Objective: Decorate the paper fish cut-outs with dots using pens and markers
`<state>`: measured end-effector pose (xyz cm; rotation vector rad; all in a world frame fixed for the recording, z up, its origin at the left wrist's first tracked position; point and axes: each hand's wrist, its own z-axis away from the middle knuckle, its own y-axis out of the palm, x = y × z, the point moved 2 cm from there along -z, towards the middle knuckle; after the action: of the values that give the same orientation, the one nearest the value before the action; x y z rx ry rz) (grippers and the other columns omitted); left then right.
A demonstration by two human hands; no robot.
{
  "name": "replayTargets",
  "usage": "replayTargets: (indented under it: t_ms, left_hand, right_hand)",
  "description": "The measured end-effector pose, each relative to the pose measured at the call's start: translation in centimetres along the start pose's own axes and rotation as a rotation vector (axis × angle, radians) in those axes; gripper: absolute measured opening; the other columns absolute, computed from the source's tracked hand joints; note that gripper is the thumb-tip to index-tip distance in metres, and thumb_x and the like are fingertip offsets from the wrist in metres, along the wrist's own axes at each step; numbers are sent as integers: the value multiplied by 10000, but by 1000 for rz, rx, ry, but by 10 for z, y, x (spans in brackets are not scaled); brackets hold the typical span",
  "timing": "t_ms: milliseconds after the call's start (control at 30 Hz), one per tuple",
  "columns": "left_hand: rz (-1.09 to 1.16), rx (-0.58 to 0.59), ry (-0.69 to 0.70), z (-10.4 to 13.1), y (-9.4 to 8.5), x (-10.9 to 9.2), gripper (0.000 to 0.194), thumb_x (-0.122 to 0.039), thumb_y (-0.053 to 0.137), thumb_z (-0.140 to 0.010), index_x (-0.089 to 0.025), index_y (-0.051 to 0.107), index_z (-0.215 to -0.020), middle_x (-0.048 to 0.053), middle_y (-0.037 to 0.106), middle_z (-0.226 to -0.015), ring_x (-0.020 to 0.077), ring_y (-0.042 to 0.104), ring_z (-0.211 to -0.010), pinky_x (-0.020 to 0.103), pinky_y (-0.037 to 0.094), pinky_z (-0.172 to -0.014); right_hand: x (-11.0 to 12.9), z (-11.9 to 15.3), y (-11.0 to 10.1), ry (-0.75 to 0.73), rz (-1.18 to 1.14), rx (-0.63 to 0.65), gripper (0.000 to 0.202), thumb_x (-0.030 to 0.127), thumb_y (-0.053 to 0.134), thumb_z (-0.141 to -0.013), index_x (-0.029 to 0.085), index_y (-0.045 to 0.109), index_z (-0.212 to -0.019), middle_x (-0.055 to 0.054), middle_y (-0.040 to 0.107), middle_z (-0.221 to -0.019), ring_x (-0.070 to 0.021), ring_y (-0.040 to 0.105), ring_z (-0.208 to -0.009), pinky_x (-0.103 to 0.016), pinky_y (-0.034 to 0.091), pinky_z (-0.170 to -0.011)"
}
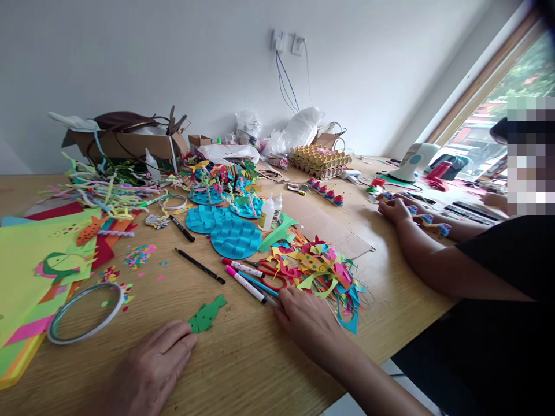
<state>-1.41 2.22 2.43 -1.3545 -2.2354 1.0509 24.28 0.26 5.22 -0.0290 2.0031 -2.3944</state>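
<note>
My left hand (154, 361) rests low on the table, fingers together, its fingertips on the edge of a green paper fish (206, 315). The thumb is hidden. To the right, my right hand (310, 323) is closed around the near end of a slim blue pen (256, 282); its fingertips are partly hidden. Beside that pen lie a pink-and-white marker (245, 284), a red-and-white marker (243, 267) and orange-handled scissors (275, 274). A black pencil (200, 266) lies beyond the fish.
Colourful paper scraps (325, 266) pile up beyond my right hand. Blue woven paper discs (236, 237) and glue bottles (266, 212) stand mid-table. Tape rolls (82, 335) and coloured sheets (39, 254) lie left. At right, a co-worker's hands (394, 211) hold a painted egg-carton strip (427, 219).
</note>
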Motion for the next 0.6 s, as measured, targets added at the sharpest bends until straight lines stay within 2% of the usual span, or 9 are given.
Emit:
replayTargets:
  t_ms: [167, 300, 367, 467, 533, 600]
  left_hand:
    - [-22, 42, 4, 3, 0, 0, 306, -189, 365, -989, -237, 663, -940, -8, 710, -887, 118, 693, -789, 152, 543, -768]
    - [69, 75, -52, 6, 2, -1, 269, -154, 402, -970, -205, 665, -946, 20, 700, -902, 145, 674, -834, 212, 539, -798]
    - [103, 76, -95, 6, 1, 0, 271, -143, 397, -971, -197, 661, -949, 31, 692, -911, 154, 663, -861, 235, 535, -807]
    - [157, 86, -155, 3, -4, 2, 239, -128, 423, -957, -181, 655, -978, 43, 677, -904, 151, 655, -851, 229, 532, -776]
    - [196, 96, -187, -2, -11, 3, 224, -125, 438, -947, -178, 652, -986, 38, 675, -877, 133, 658, -798, 196, 531, -718]
    - [272, 119, -248, -7, -17, 2, 229, -144, 442, -943, -189, 664, -976, 29, 684, -856, 125, 663, -763, 179, 528, -678]
  right_hand:
    - [-1, -1, 4, 14, 8, 12, 158, 157, 502, -875, 159, 660, -865, -106, 730, -885, -251, 702, -792, -277, 404, -586]
    - [-13, 10, 3, 60, -12, -3, 143, 172, 487, -868, 179, 619, -812, -88, 715, -780, -249, 690, -727, -284, 385, -567]
    - [-20, 19, -2, 79, -133, -109, 151, 210, 497, -854, 207, 559, -716, -51, 676, -689, -216, 652, -641, -279, 373, -551]
    - [-17, 32, -10, -77, -429, -273, 208, 285, 445, -859, 231, 478, -661, -5, 580, -562, -159, 552, -500, -260, 359, -497]
    - [-7, 37, -13, -162, -618, -273, 210, 303, 434, -855, 238, 462, -657, 16, 532, -530, -138, 498, -464, -241, 345, -462]
    - [9, 39, -14, -228, -782, -204, 210, 306, 443, -843, 240, 446, -644, 31, 486, -510, -123, 452, -447, -227, 320, -436]
